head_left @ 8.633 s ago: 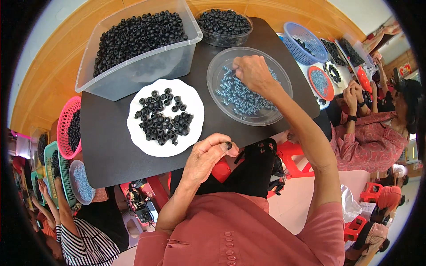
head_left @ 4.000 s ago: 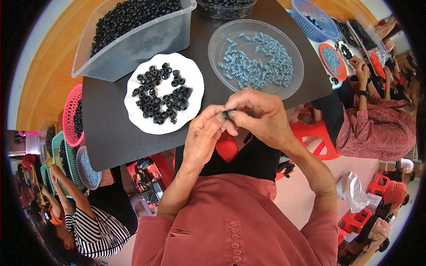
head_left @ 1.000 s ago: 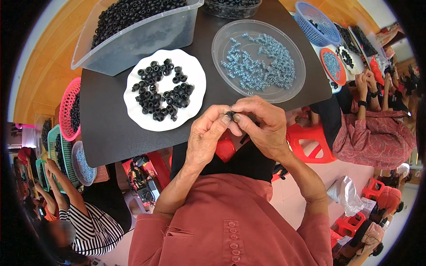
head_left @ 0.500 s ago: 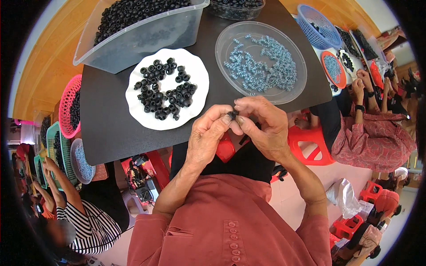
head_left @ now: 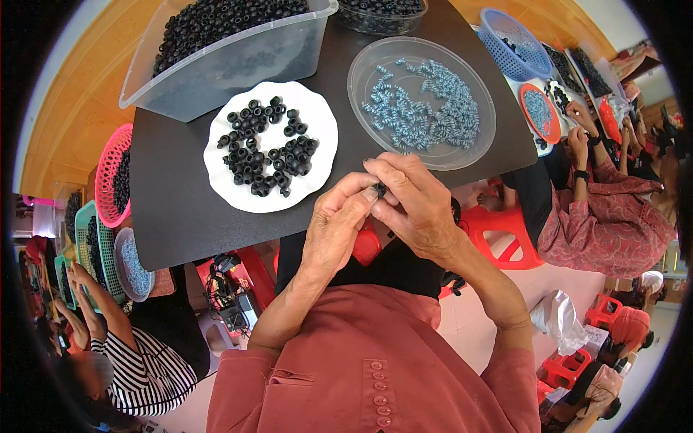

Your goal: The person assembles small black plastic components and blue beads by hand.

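My left hand (head_left: 339, 220) pinches a small round black plastic piece (head_left: 380, 189) between thumb and fingertips, just off the table's near edge. My right hand (head_left: 419, 206) closes over the same piece from the other side, and its curled fingers partly hide it. Beyond them, to the left, a white scalloped plate (head_left: 216, 173) carries several hollow black plastic pieces (head_left: 292, 155) of that sort. Close past my right hand lies a round clear plastic tray (head_left: 361, 94) of small bluish metal springs (head_left: 451, 108). Whether a spring sits inside the held piece I cannot tell.
A large clear bin (head_left: 253, 68) heaped with black pieces stands at the table's far left, with a clear round tub (head_left: 382, 20) beside it. Pink (head_left: 108, 177) and green baskets (head_left: 101, 252) flank the left side. Co-workers sit left and right; a red stool (head_left: 502, 238) is at right.
My right hand has shifted slightly left and its fingers have closed farther over the black piece. My left hand keeps its pinch, nearly still. The plate and tray look unchanged.
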`<state>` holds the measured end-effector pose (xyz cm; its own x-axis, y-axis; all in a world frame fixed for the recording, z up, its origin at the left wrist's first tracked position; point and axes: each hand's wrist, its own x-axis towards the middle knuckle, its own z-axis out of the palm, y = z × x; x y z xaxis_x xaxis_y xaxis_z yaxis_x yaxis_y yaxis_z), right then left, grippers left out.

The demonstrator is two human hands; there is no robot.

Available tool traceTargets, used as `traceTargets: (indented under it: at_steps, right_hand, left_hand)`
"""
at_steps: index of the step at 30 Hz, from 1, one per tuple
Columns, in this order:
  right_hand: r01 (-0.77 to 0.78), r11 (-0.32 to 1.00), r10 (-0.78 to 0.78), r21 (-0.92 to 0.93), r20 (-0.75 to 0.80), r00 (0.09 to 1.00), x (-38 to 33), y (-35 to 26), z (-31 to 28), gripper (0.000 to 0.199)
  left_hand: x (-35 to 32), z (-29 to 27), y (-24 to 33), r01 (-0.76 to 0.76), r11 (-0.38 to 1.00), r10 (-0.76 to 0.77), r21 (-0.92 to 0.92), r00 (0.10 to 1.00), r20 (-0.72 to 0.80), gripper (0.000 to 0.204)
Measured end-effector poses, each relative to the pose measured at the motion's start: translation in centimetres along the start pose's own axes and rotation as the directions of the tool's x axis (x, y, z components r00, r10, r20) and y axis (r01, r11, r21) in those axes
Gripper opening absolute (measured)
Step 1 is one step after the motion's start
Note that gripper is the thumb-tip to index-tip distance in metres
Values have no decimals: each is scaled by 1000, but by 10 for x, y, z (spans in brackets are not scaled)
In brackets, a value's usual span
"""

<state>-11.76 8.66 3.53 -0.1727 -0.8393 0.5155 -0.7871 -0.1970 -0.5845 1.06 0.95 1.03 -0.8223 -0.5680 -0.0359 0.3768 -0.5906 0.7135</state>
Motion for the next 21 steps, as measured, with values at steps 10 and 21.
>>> traceTargets:
  at_steps: [10,21]
  right_hand:
    - [23,999,-23,38,6,1000,-7,6,1,47]
    - [18,1000,-19,-5,-91,996,-21,-9,5,44]
  left_hand:
    - [-1,-4,-2,116,993,-116,-27,993,16,28]
    - [-16,13,-1,113,992,-113,-59,994,14,25]
